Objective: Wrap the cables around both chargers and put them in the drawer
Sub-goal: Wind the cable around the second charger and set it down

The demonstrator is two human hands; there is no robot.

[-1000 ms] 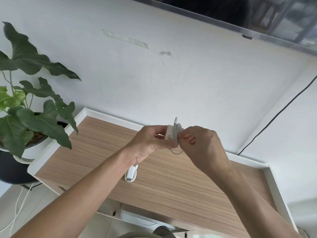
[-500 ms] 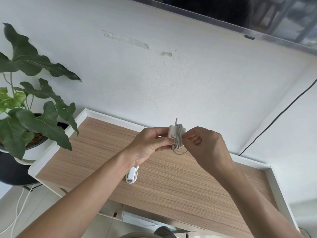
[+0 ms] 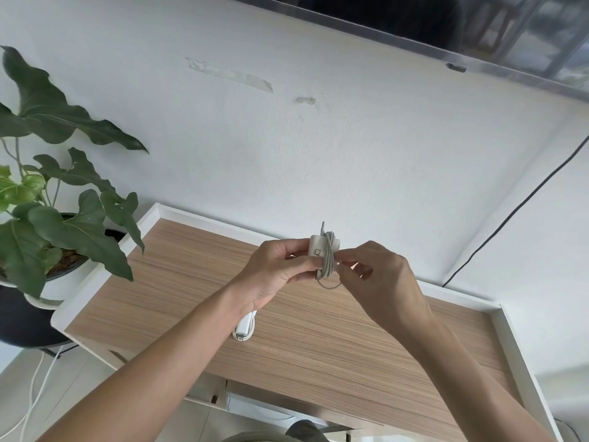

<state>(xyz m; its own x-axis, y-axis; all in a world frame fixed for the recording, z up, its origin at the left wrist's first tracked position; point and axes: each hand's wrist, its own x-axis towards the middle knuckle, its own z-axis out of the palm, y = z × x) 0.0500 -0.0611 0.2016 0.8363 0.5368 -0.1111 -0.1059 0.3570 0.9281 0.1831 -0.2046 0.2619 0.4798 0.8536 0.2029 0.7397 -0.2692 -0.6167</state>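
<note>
A second charger (image 3: 244, 329) lies on the wooden tabletop (image 3: 334, 339). Above it, the left hand (image 3: 274, 275) grips a white charger (image 3: 318, 252); the right hand (image 3: 379, 282) pinches its wound cable (image 3: 329, 261). Beyond, a potted plant (image 3: 63, 224).

Head-worn view, downward, near the tabletop (image 3: 318, 339)

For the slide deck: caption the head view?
Left hand holds charger; right hand winds cable above cabinet top.
</note>
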